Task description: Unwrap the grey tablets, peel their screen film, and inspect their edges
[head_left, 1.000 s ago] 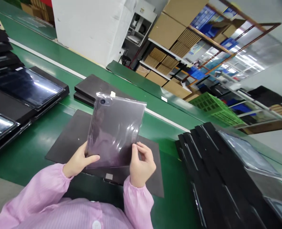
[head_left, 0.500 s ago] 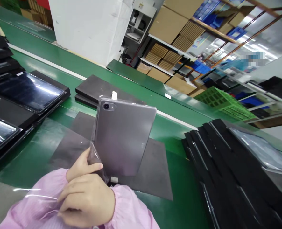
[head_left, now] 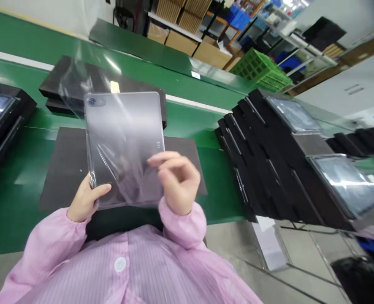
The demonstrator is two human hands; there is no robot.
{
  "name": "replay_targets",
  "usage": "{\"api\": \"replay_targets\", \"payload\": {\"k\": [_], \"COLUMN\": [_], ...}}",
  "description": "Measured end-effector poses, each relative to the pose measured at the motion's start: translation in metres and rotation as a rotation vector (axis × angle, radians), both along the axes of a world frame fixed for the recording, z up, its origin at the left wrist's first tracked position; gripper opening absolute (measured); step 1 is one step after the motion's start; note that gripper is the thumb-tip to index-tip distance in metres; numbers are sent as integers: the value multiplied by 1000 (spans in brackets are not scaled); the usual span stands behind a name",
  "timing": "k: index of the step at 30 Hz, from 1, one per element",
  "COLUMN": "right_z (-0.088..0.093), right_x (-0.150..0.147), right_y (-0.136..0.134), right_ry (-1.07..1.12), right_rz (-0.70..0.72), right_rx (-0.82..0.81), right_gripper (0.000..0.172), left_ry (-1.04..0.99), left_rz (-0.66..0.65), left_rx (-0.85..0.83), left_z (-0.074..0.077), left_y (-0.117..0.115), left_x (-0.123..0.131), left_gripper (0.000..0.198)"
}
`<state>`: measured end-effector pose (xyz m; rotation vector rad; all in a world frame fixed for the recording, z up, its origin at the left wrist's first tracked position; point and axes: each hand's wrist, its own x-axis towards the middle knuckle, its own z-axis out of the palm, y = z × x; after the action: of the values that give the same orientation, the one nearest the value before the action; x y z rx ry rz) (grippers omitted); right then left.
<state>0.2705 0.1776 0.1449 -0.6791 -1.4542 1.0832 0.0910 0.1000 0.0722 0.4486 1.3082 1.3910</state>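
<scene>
A grey tablet (head_left: 133,122) is held up with its back and round camera facing me. Clear plastic film (head_left: 111,160) lies over its lower left part and trails up past the camera corner. My left hand (head_left: 87,196) is closed on the tablet's lower left edge, thumb on the front. At the lower right edge, my right hand (head_left: 179,179) has its fingers curled, the index finger near or against the film. Whether it pinches the film is unclear. Beneath the tablet lies a dark foam sheet (head_left: 60,169) on the green table (head_left: 12,211).
Dark foam blocks (head_left: 63,71) lie behind the tablet. To the right is a stack of black foam trays (head_left: 263,160) with wrapped tablets (head_left: 348,181) on it. Another tray (head_left: 19,105) sits at left. A green crate (head_left: 259,69) stands beyond the table.
My right hand has swung from in front of the left wrist to the tablet's right side. The film now spreads over the tablet's back. The view has shifted right and down.
</scene>
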Motion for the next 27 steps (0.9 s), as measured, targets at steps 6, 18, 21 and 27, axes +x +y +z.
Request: {"api": "replay_targets", "payload": {"k": [6, 18, 21, 27], "right_z": [-41, -62, -45, -39], "right_x": [37, 23, 48, 89], "right_y": [1, -20, -8, -17], "right_ry": [40, 252, 361, 88], "right_rz": [-332, -459, -553, -1197], "right_rx": [-309, -612, -607, 13], "right_gripper": [36, 37, 41, 41], "left_ry": [-27, 112, 93, 36], "left_rz": [69, 160, 231, 307], "left_rx": [-19, 109, 122, 128], "left_z": [2, -21, -13, -1], "left_y": [6, 5, 7, 6], "left_x": [0, -2, 3, 7], "left_gripper": [55, 58, 49, 36]}}
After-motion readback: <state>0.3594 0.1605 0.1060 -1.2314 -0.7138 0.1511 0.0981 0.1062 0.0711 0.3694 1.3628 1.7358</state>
